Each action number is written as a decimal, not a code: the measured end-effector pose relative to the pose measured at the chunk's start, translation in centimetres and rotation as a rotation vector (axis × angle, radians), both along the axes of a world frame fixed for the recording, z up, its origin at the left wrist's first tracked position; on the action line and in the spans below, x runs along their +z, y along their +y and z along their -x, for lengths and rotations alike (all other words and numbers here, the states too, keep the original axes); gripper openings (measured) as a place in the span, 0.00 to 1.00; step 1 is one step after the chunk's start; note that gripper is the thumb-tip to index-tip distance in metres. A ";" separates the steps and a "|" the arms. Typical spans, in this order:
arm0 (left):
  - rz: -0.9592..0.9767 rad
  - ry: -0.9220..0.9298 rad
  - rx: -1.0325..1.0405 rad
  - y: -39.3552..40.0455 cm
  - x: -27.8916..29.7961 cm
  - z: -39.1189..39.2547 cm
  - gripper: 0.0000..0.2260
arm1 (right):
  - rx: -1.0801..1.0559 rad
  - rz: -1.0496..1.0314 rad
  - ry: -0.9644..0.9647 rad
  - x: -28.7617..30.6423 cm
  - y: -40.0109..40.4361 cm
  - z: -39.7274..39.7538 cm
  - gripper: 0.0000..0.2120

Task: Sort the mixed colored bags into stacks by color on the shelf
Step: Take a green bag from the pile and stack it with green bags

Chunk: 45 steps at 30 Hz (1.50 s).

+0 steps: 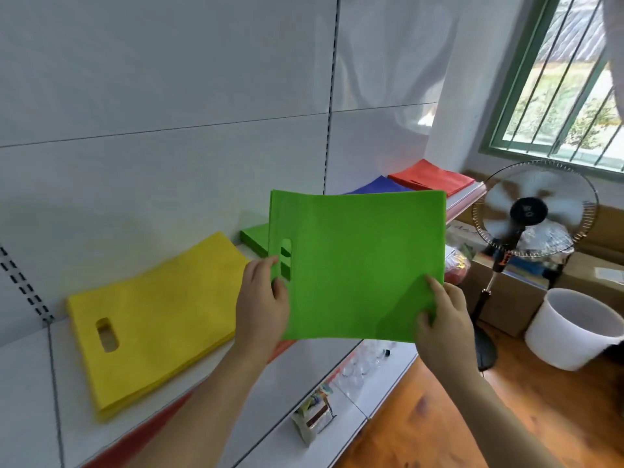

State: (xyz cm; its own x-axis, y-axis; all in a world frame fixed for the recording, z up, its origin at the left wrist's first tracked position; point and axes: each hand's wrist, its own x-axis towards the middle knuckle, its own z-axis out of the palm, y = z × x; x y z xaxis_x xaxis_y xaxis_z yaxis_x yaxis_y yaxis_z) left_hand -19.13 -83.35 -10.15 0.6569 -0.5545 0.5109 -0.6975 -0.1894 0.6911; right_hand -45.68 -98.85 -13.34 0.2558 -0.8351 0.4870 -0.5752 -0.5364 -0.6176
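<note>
both hands, left hand (pixel 261 307) and right hand (pixel 442 319), fingers pinched on a green bag (pixel 358 265), above the shelf (pixel 270 376), yellow stack (pixel 152 315) beside, maybe a green stack (pixel 255 238) behind

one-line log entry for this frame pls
phase: placing | held: green bag, left hand + right hand | target: green stack | shelf: yellow stack, blue, red

Bright daylight from barred window (pixel 557 79) upper right; view beyond overexposed. Diffuse glare patch on white back panel (pixel 169 96) near panel's right end. Soft shadow of green bag (pixel 358 265) on panel and shelf. Fan blades (pixel 535 207) motion-blurred. Wide-angle bowing of shelf lines toward frame edges. Overall slightly soft, compressed.
</note>
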 end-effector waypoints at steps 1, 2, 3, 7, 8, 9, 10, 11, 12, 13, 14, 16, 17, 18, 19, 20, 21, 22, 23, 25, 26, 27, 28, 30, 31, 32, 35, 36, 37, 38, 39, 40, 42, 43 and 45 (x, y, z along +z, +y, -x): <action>-0.004 0.002 -0.006 -1.2 0.1 -0.4 0.17 | 0.004 0.012 0.014 0.3 -1.3 -0.6 0.31; -0.015 -0.004 -0.017 -2.3 0.1 -0.9 0.18 | 0.011 0.029 0.022 0.6 -2.5 -1.2 0.31; -0.033 -0.010 -0.024 -3.4 0.0 -1.4 0.18 | 0.021 0.037 0.026 0.9 -3.7 -1.9 0.31; -0.102 0.020 0.037 -6.2 -0.4 -3.1 0.20 | 0.082 -0.014 0.033 0.7 -7.5 -5.1 0.30; -0.118 0.020 0.055 -6.7 -0.5 -3.4 0.20 | 0.109 -0.004 0.026 0.7 -8.4 -5.9 0.29; -0.136 0.015 0.072 -7.2 -0.6 -3.8 0.20 | 0.132 0.011 0.026 0.7 -9.5 -6.7 0.29; -0.147 0.017 0.091 -7.8 -0.6 -4.2 0.21 | 0.148 0.021 0.026 0.7 -10.7 -7.5 0.28; -0.157 0.028 0.115 -8.3 -0.6 -4.6 0.21 | 0.161 0.017 0.022 0.7 -12.1 -8.2 0.27; -0.163 0.041 0.147 -8.8 -0.7 -4.8 0.22 | 0.174 0.007 0.011 0.7 -13.6 -9.0 0.26; -0.165 0.050 0.181 -9.2 -0.7 -4.9 0.22 | 0.195 -0.001 -0.004 0.7 -15.1 -9.9 0.25; -0.164 0.056 0.214 -9.6 -0.7 -4.9 0.22 | 0.223 -0.007 -0.014 0.7 -16.6 -10.7 0.24; -0.166 0.061 0.285 -10.6 -0.9 -4.9 0.21 | 0.286 -0.022 -0.015 0.5 -19.2 -12.3 0.22; -0.177 0.061 0.329 -11.1 -1.0 -4.9 0.21 | 0.318 -0.039 -0.007 0.5 -20.5 -13.0 0.22; -0.191 0.067 0.373 -11.6 -1.1 -4.8 0.20 | 0.357 -0.057 0.011 0.4 -21.7 -13.7 0.21; -0.202 0.077 0.416 -12.1 -1.3 -4.6 0.20 | 0.405 -0.066 0.028 0.3 -22.8 -14.3 0.21; -0.218 0.086 0.456 -12.5 -1.5 -4.3 0.20 | 0.454 -0.060 0.043 0.3 -23.8 -14.9 0.21; -0.247 0.090 0.493 -13.0 -1.7 -4.0 0.20 | 0.491 -0.054 0.057 0.3 -24.7 -15.5 0.21; -0.284 0.095 0.529 -13.4 -1.7 -3.8 0.20 | 0.519 -0.056 0.070 0.2 -25.6 -16.1 0.21; -0.327 0.104 0.565 -13.8 -1.8 -3.7 0.20 | 0.545 -0.061 0.097 0.2 -26.3 -16.6 0.20; -0.423 0.107 0.622 -14.3 -2.0 -3.4 0.24 | 0.603 -0.039 0.174 -0.1 -27.4 -17.4 0.20; -0.473 0.096 0.640 -14.5 -2.1 -3.2 0.26 | 0.632 -0.009 0.211 -0.2 -27.8 -17.8 0.20; -0.518 0.092 0.655 -14.7 -2.1 -3.0 0.28 | 0.657 0.016 0.244 -0.3 -28.3 -18.1 0.20; -0.558 0.099 0.669 -14.8 -2.2 -2.9 0.29 | 0.679 0.028 0.275 -0.4 -28.7 -18.5 0.20; -0.625 0.116 0.690 -14.9 -2.6 -2.8 0.29 | 0.696 0.024 0.335 -0.9 -29.3 -19.0 0.21; -0.653 0.120 0.697 -15.0 -2.7 -2.7 0.29 | 0.696 0.020 0.365 -1.1 -29.5 -19.3 0.22; -0.676 0.119 0.704 -15.0 -2.8 -2.7 0.29 | 0.697 0.021 0.394 -1.3 -29.6 -19.5 0.22; -0.745 0.075 0.706 -15.2 -2.9 -2.9 0.29 | 0.676 0.051 0.466 -1.9 -29.7 -19.9 0.20; -0.770 0.062 0.701 -15.3 -2.8 -3.0 0.31 | 0.665 0.055 0.479 -1.9 -29.7 -20.0 0.20; -0.793 0.056 0.696 -15.3 -2.8 -3.0 0.32 | 0.655 0.057 0.491 -1.9 -29.7 -20.0 0.20; -0.811 0.051 0.694 -15.4 -2.7 -3.0 0.34 | 0.650 0.063 0.503 -2.0 -29.7 -20.0 0.21; -0.820 0.046 0.697 -15.5 -2.6 -2.9 0.36 | 0.648 0.075 0.520 -1.9 -29.8 -20.1 0.22; -0.825 0.047 0.700 -15.6 -2.5 -2.9 0.37 | 0.646 0.084 0.545 -1.9 -29.8 -20.2 0.23; -0.834 0.051 0.695 -15.7 -2.6 -2.8 0.36 | 0.633 0.089 0.603 -1.9 -29.8 -20.2 0.25; -0.842 0.044 0.695 -15.8 -2.7 -2.8 0.35 | 0.625 0.097 0.626 -1.9 -29.7 -20.1 0.26; -0.849 0.020 0.706 -16.0 -2.8 -2.7 0.33 | 0.615 0.118 0.649 -1.9 -29.6 -19.9 0.26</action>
